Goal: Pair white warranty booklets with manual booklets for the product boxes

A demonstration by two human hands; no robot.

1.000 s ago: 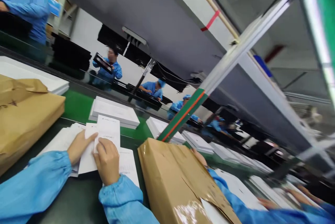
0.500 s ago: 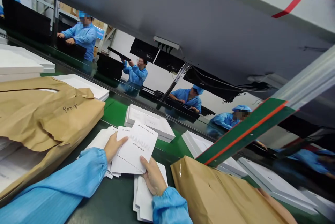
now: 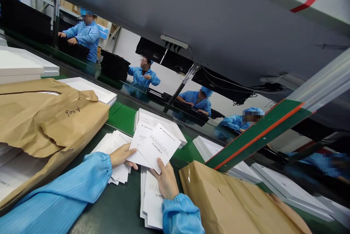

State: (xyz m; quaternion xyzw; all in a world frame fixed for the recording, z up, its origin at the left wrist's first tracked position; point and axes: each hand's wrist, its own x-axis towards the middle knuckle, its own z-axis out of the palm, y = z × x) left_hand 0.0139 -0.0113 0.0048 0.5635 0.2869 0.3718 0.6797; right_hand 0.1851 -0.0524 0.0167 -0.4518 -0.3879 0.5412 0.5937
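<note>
My right hand (image 3: 166, 181) pinches a white booklet printed "MANUAL" (image 3: 160, 147) by its lower corner and holds it lifted and tilted. My left hand (image 3: 122, 155) grips a second white booklet (image 3: 141, 140) that lies partly under the first. Both hands are raised just above two piles of the same booklets: one pile (image 3: 114, 145) under my left hand, another pile (image 3: 151, 199) under my right wrist. Both arms wear blue sleeves.
A torn brown paper package (image 3: 49, 124) lies at the left, another brown package (image 3: 232, 201) at the right. White flat boxes (image 3: 153, 119) ride a green conveyor belt (image 3: 120, 115) beyond. Several workers in blue stand across the line. A green-and-orange post (image 3: 259, 133) slants at right.
Both hands have moved right and a little up with the booklets. The "MANUAL" booklet has slid off the lower one toward the right. The camera view has steadied.
</note>
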